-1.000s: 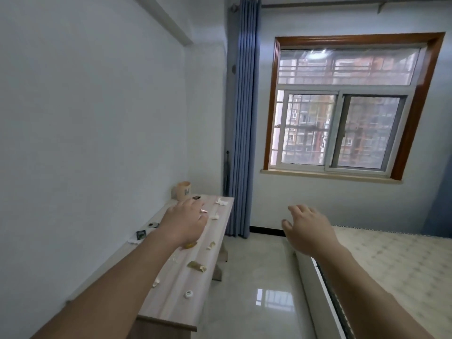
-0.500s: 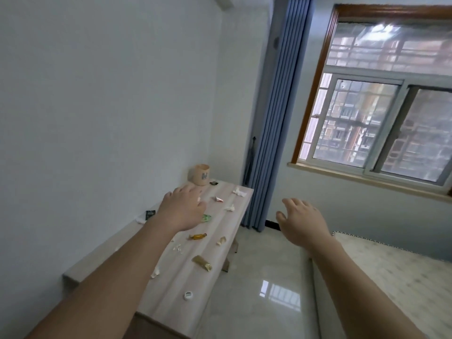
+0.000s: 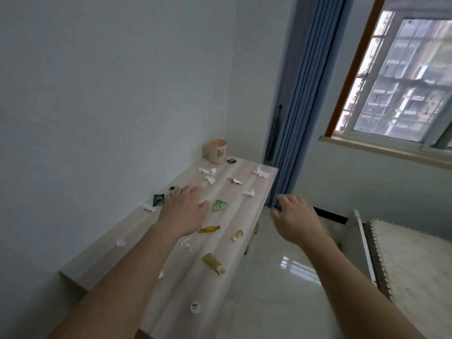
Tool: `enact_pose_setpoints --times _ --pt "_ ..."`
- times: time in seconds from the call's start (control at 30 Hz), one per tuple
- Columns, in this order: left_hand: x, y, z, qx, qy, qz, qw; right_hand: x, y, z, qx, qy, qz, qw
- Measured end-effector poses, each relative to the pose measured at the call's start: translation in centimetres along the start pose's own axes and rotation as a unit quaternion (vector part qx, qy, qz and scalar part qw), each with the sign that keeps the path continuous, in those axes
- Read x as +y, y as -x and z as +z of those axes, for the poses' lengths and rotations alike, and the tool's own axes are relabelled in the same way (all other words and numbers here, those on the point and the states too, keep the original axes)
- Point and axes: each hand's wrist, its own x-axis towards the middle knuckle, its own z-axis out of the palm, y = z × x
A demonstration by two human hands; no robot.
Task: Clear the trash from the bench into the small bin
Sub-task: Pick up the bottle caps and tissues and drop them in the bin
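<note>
Your left hand (image 3: 182, 211) hovers open and empty mid-frame over the bench (image 3: 247, 211), the green wrapper (image 3: 219, 205) just right of it; your right hand (image 3: 297, 220), also open, hangs off the bench's right edge.

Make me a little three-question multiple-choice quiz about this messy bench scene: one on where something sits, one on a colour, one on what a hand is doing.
1. Where does the small bin stand?
A. At the bench's far end, near the wall corner
B. On the floor
C. On the windowsill

2. What colour is the crumpled wrapper just beside the left hand?
A. Red
B. Green
C. Black

3. What is the right hand doing?
A. Gripping a bottle cap
B. Pressing flat on the bench
C. Hanging open and empty, off the bench's edge, over the floor

Answers:
1 A: the bin stands on the bench at its far end.
2 B: the wrapper by the fingers is bright green.
3 C: the fingers are spread and hold nothing.
</note>
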Motion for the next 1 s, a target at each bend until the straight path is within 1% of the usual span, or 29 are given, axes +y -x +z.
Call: enact_pose_setpoints --times 0.13,0.3,0.53,0.73,0.87,1.0 --pt "-0.9 -1.4 4.4 -0.006 -0.013 -0.044 0.999 1.3 -4.8 4.5 -0.031 -0.014 -0.046 0.998" --pt "-1.3 -1.7 9.4 -0.029 -0.016 -0.122 0.992 3.1 -9.6 10.2 -0.091 -0.035 -0.107 0.989" --pt "-1.3 2.7 14.6 -0.058 -0.021 -0.213 0.975 2.8 -12.1 17.4 -0.178 -0.008 -0.22 0.959" --pt "-2.9 7.2 18.9 -0.124 -0.01 -0.243 0.962 0.1 -11.4 22.3 -0.229 0.02 -0.258 0.938" --pt "-4.2 9.0 21.3 -0.162 0.006 -0.24 0.957 -1.3 -9.9 25.0 -0.265 0.036 -0.255 0.929" --pt "-5.4 10.1 24.4 -0.215 0.036 -0.212 0.953 -2.5 -8.9 27.8 -0.296 0.033 -0.235 0.925"
